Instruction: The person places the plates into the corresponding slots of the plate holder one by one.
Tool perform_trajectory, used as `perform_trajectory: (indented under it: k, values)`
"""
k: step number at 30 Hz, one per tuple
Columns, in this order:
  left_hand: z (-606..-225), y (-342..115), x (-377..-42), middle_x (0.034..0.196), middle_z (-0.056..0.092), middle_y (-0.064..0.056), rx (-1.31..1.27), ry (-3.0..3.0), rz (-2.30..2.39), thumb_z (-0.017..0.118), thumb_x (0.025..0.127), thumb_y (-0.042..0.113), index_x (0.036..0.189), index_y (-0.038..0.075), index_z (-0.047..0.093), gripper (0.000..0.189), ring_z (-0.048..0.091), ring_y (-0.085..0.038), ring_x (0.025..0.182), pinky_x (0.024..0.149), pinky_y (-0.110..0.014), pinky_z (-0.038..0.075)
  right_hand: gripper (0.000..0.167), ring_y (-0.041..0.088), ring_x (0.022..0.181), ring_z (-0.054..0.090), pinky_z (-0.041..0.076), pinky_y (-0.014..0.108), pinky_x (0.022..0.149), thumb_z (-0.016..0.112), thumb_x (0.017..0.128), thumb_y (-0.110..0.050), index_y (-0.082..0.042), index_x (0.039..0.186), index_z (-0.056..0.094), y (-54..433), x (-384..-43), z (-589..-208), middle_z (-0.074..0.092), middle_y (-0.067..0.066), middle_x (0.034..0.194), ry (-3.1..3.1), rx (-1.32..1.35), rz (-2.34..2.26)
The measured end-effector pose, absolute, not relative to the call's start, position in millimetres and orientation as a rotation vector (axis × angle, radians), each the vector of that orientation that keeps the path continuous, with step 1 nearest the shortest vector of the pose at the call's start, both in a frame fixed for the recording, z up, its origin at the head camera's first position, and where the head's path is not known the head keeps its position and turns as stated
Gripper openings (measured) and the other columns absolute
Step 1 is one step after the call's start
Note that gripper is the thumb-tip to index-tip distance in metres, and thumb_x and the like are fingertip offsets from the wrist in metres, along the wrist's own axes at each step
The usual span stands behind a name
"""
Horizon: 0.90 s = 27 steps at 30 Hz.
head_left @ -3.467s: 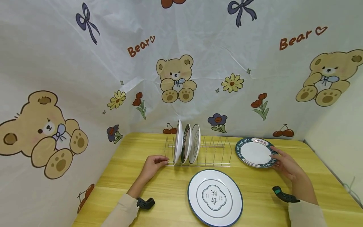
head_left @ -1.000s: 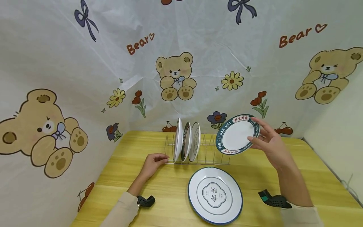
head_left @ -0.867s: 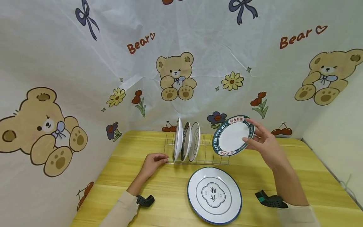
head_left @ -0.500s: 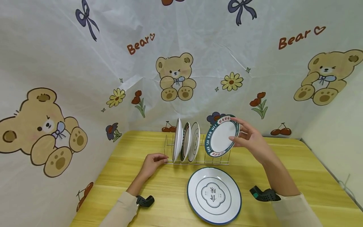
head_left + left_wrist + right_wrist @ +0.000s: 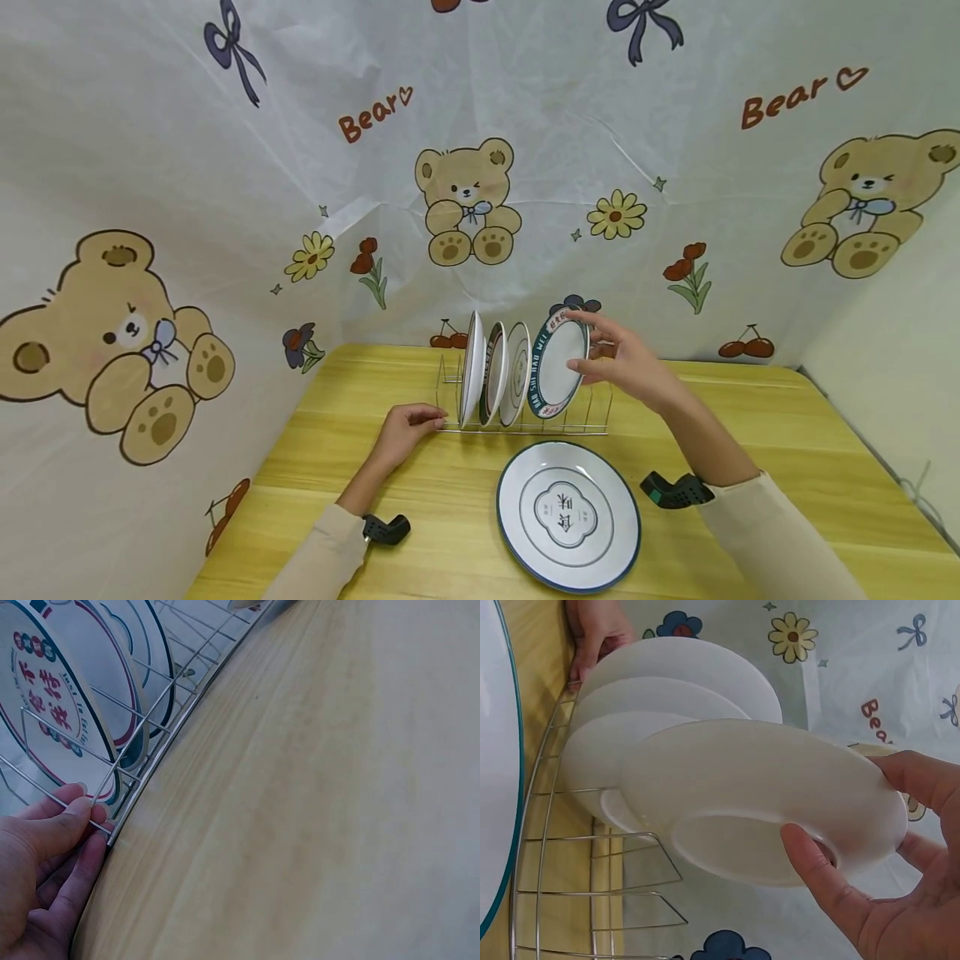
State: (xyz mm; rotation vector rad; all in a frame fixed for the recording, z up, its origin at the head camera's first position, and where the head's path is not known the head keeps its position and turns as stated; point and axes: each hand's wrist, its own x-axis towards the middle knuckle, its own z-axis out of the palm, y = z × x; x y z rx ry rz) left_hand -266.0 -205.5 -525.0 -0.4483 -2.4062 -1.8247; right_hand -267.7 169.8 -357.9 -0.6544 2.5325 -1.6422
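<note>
A wire dish rack (image 5: 581, 433) stands on the table, with three plates (image 5: 491, 375) upright in its left part. My left hand (image 5: 408, 427) pinches the rack's front left corner between thumb and fingers, close up in the left wrist view. With my right hand (image 5: 630, 362) I grip the right edge of a white plate with a green lettered rim (image 5: 558, 367). That plate is tilted over the rack, just right of the three; its lower edge seems at the slots, but contact cannot be told. Its white underside (image 5: 765, 780) fills the middle of the right wrist view.
A large white plate with a blue rim (image 5: 570, 575) lies flat on the wooden table (image 5: 750, 433) in front of the rack. Behind the rack hangs a bear-print cloth (image 5: 540, 175). Vacant slots (image 5: 600, 892) continue along the rack on its right side.
The green-rimmed plate lay on the table right of the rack; my right hand has lifted it, carried it left and turned it more upright beside the three plates. My left hand stays put.
</note>
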Motion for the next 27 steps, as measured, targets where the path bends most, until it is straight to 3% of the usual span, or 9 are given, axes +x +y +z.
perform_trajectory:
  k: [10, 23, 27]
  values:
    - [-526.9, -205.8, -266.6, 0.103, 0.075, -0.018, -0.455, -2.411, -1.817, 0.07, 0.092, -0.003, 0.104, -0.006, 0.076, 0.013, 0.071, -0.036, 0.096, 0.079, -0.025, 0.058, 0.074, 0.034, 0.091, 0.063, 0.061, 0.051, 0.075, 0.079, 0.089, -0.009, -0.018, 0.154, 0.044, 148.1, -282.8, -376.6, 0.049, 0.028, 0.116, 2.523, -0.681, -1.521]
    - [-524.5, -202.7, -265.5, 0.101, 0.075, -0.019, -0.444, -2.404, -1.778, 0.07, 0.092, -0.005, 0.103, -0.006, 0.076, 0.012, 0.07, -0.038, 0.095, 0.079, -0.025, 0.058, 0.073, 0.035, 0.096, 0.063, 0.062, 0.04, 0.073, 0.077, 0.091, -0.007, -0.017, 0.155, 0.043, 137.6, -287.5, -399.7, 0.052, 0.027, 0.115, 2.588, -0.685, -1.512]
    - [-525.7, -203.1, -265.6, 0.102, 0.075, -0.02, -0.449, -2.411, -1.784, 0.07, 0.092, -0.004, 0.103, -0.006, 0.076, 0.013, 0.07, -0.038, 0.095, 0.078, -0.023, 0.057, 0.074, 0.039, 0.102, 0.063, 0.062, 0.041, 0.074, 0.076, 0.092, -0.009, -0.017, 0.157, 0.04, 137.2, -286.7, -405.7, 0.05, 0.031, 0.123, 2.603, -0.713, -1.557]
